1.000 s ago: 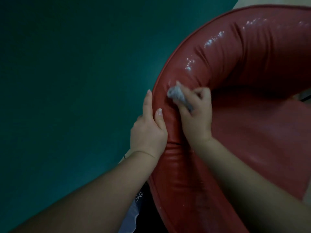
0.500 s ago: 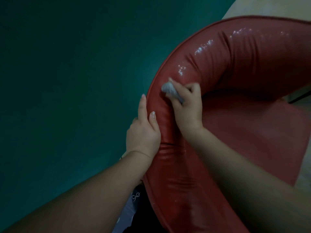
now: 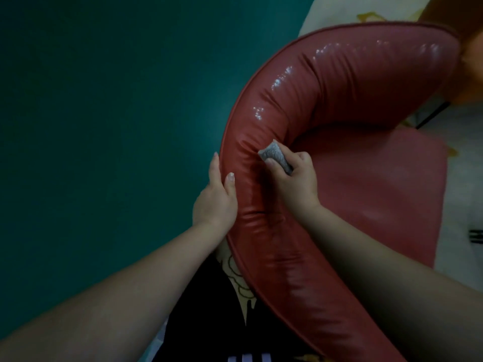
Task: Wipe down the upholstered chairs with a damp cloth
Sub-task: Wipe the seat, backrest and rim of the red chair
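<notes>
Mid-wipe, I judge: the right hand (image 3: 295, 182) pinches the balled cloth (image 3: 275, 156) against the red chair (image 3: 339, 100) backrest's inner curve, the left hand (image 3: 215, 202) braces its rim, wet sheen lies toward two o'clock, and the five o'clock stretch looks unwiped.

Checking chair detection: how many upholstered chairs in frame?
1. The red chair curves through the right half; the left hand holds its outer edge, and the right hand presses the cloth on its inner side. Others may sit out of frame.
</notes>
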`<state>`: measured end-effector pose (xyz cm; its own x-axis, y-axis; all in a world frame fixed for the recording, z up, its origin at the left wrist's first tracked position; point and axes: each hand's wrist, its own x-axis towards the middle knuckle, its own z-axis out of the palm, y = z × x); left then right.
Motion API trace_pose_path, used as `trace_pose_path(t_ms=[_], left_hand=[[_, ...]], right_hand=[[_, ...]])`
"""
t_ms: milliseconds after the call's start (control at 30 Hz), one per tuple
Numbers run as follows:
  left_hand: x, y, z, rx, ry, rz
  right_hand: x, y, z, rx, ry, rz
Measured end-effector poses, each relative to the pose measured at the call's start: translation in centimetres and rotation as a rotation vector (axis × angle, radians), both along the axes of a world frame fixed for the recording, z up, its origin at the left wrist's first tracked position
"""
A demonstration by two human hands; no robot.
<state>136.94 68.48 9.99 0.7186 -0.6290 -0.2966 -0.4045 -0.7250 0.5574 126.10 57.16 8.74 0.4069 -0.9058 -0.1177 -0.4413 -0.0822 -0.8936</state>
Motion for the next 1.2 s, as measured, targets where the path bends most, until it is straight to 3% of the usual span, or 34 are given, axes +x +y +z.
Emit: trace_pose_path(t_ms=[533, 767, 867, 1067, 1200], left_hand=[[11.7, -9.4, 0.2, -0.023, 0.248, -0.51], [12.2, -15.6, -1.7, -0.178, 0.369, -0.311], [11.5, -16.2, -2.3, -0.219, 0.26, -0.238], [11.1, -15.8, -2.7, -0.219, 0.17, -0.184], [11.0, -15.7, -2.4, -0.266, 0.131, -0.213]], right_hand=[[6.6, -1.3, -0.1, -0.005, -0.001, -0.595], [10.4, -6.1, -0.7, -0.203, 0.013, -0.469], [11.5, -8.5, -1.5, -0.22, 0.096, -0.443], [10.2, -2.7, -1.8, -0.291, 0.119, -0.368], [12.3, -7.5, -1.8, -0.321, 0.146, -0.46]])
